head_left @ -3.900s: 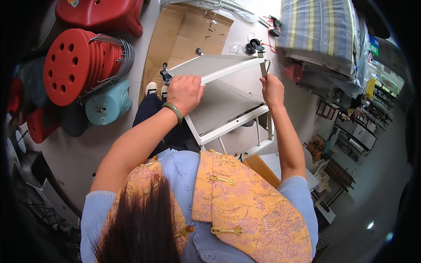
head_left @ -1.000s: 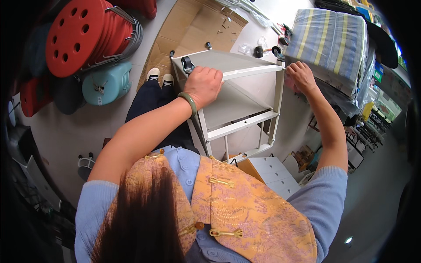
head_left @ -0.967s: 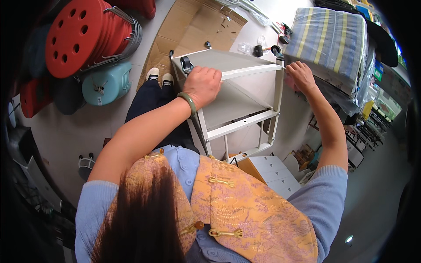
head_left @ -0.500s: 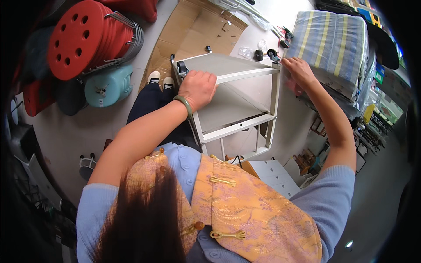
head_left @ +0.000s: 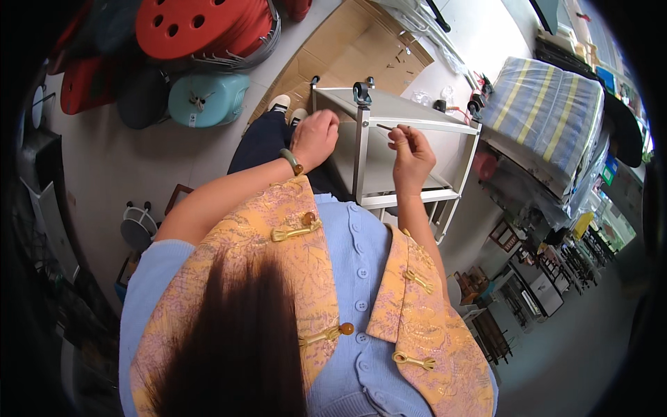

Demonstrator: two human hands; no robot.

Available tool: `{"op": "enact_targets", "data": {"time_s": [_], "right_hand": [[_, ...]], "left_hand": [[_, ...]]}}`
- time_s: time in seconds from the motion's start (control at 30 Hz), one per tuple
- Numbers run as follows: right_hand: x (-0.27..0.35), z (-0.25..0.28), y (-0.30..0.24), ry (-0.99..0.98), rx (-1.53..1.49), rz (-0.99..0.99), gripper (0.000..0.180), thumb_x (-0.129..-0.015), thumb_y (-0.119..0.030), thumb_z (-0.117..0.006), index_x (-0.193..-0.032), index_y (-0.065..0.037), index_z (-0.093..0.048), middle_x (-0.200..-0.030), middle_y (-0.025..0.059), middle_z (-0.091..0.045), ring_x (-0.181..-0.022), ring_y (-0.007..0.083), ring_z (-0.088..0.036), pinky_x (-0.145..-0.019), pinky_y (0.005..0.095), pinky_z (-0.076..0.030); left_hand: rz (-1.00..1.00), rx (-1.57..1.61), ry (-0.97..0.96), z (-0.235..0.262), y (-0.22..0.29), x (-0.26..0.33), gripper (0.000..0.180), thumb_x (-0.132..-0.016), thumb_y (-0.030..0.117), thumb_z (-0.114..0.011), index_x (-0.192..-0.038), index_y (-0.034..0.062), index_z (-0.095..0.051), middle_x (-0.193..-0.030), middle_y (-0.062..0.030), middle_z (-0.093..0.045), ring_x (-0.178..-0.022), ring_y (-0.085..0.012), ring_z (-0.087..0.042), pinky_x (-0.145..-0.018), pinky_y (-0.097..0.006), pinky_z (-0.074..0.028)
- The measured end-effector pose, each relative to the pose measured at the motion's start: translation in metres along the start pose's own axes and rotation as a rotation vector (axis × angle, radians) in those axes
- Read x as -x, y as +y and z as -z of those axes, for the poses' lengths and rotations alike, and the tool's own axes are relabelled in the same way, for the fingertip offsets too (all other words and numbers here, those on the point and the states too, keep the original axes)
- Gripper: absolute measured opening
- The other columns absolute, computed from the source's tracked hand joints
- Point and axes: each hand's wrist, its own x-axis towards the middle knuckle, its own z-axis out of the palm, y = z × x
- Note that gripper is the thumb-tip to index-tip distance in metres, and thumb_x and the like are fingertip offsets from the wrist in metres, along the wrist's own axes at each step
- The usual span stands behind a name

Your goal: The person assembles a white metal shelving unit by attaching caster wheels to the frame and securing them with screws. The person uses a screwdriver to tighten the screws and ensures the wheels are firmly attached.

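A white metal frame (head_left: 417, 125) with grey panels and black casters at its corners stands before me, its wheels pointing up and away. My right hand (head_left: 412, 154) is over its near rail, thumb and fingers pinched on a thin dark rod (head_left: 384, 127) that points left; whether it is a screw or a key I cannot tell. The near caster (head_left: 362, 93) sits on the corner post to the left of the rod. Further left, beside the frame, my left hand (head_left: 315, 139) has its fingers curled in, slightly blurred; anything inside them is hidden.
Flattened cardboard (head_left: 354, 42) lies beyond the frame, with several small screws (head_left: 399, 57) on it. Red stools (head_left: 201, 28) and a teal stool (head_left: 208, 99) are stacked at the left. A striped wrapped cushion (head_left: 545, 108) stands at the right.
My right hand has left the far right corner and come inward, now holding the thin rod. My left hand has come off the frame's near corner. The view has shifted.
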Motion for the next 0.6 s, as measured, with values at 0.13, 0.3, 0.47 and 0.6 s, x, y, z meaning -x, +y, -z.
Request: {"op": "enact_targets", "data": {"time_s": [0.13, 0.3, 0.47, 0.6], "right_hand": [[0.001, -0.011, 0.007, -0.023, 0.129, 0.124, 0.012, -0.087, -0.007, -0.067, -0.094, 0.002, -0.067, -0.080, 0.0049, -0.067, -0.074, 0.0100, -0.064, -0.062, 0.0244, -0.056], [-0.002, -0.015, 0.005, -0.098, 0.216, 0.195, 0.012, -0.086, -0.008, -0.067, -0.094, 0.002, -0.067, -0.080, 0.0042, -0.068, -0.074, 0.0084, -0.063, -0.062, 0.0232, -0.055], [0.001, -0.017, 0.008, -0.073, 0.379, 0.423, 0.012, -0.080, -0.006, -0.071, -0.090, -0.003, -0.066, -0.077, 0.0098, -0.067, -0.064, 0.0192, -0.063, -0.059, 0.0281, -0.050], [0.004, -0.019, -0.006, -0.118, 0.606, 0.650, 0.012, -0.078, -0.006, -0.070, -0.089, -0.006, -0.066, -0.077, 0.0106, -0.066, -0.067, 0.0268, -0.063, -0.060, 0.0325, -0.051]], "left_hand": [[0.179, 0.190, -0.223, -0.011, -0.004, 0.014, 0.018, -0.086, 0.017, -0.053, -0.090, 0.0003, -0.060, -0.083, -0.0158, -0.065, -0.080, -0.0307, -0.064, -0.072, -0.037, -0.050], [0.184, 0.272, -0.287, -0.019, 0.002, 0.011, 0.020, -0.086, 0.019, -0.055, -0.090, -0.0002, -0.060, -0.080, -0.0155, -0.064, -0.074, -0.0274, -0.063, -0.068, -0.036, -0.049], [0.171, 0.280, -0.262, -0.017, 0.004, 0.008, 0.021, -0.086, 0.020, -0.055, -0.091, -0.0002, -0.061, -0.079, -0.0148, -0.064, -0.072, -0.0256, -0.063, -0.067, -0.035, -0.049], [0.172, 0.296, -0.265, -0.014, 0.002, 0.012, 0.021, -0.086, 0.020, -0.056, -0.091, 0.0003, -0.062, -0.080, -0.0150, -0.064, -0.074, -0.0257, -0.063, -0.068, -0.036, -0.049]]}}
